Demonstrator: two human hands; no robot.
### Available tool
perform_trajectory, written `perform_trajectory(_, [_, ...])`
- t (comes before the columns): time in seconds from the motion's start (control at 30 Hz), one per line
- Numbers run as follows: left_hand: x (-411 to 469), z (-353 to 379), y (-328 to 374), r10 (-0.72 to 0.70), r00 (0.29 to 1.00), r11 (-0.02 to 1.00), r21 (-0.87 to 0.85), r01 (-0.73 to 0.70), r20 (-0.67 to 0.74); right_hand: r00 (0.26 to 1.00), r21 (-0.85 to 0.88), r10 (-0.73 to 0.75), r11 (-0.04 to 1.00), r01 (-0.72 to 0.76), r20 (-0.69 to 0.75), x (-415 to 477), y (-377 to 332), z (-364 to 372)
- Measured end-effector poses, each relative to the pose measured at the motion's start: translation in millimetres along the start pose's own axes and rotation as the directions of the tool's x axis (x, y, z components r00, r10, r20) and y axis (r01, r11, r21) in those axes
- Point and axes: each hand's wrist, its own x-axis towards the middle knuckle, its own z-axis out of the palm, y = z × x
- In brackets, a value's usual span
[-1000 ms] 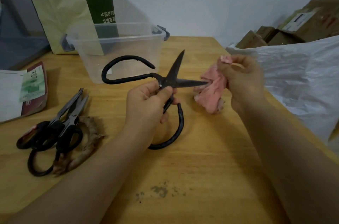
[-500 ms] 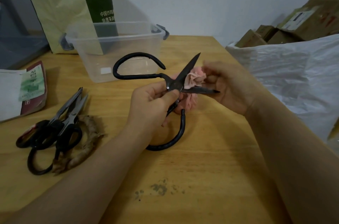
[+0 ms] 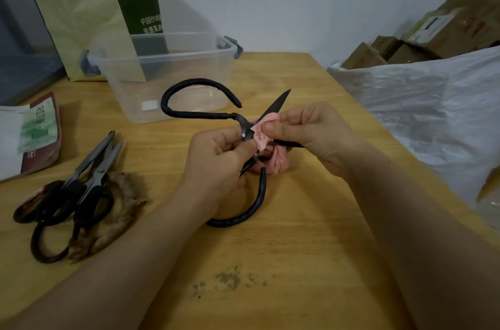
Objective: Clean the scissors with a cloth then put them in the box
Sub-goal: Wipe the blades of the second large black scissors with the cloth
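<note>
Large black iron scissors with wide looped handles are held over the wooden table, blades spread apart. My left hand grips them at the pivot. My right hand pinches a pink cloth around the lower blade, close to the pivot; the cloth's tail hangs below. The upper blade tip points up and to the right. A clear plastic box with grey latches stands behind the scissors.
Several other scissors lie in a heap at the left on a frayed brown rag. A green paper bag stands behind the box. A packet lies far left, white plastic sheeting at the right edge.
My right hand has brought the pink cloth from beside the blade tip onto the lower blade and slid it in toward the pivot. The scissors have shifted slightly to the right.
</note>
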Motion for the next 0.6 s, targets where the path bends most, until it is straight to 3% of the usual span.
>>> perform_trajectory(0.27, [-1,2,4,0.026,0.999,0.999,0.026,-0.026,0.028,0.980,0.221,0.008,0.974,0.038,-0.200,0,-2,0])
perform_trajectory(0.6, [-2,3,0,-0.016,0.999,0.998,0.067,0.014,0.038,0.905,0.473,0.165,0.880,0.045,-0.393,8,-3,-10])
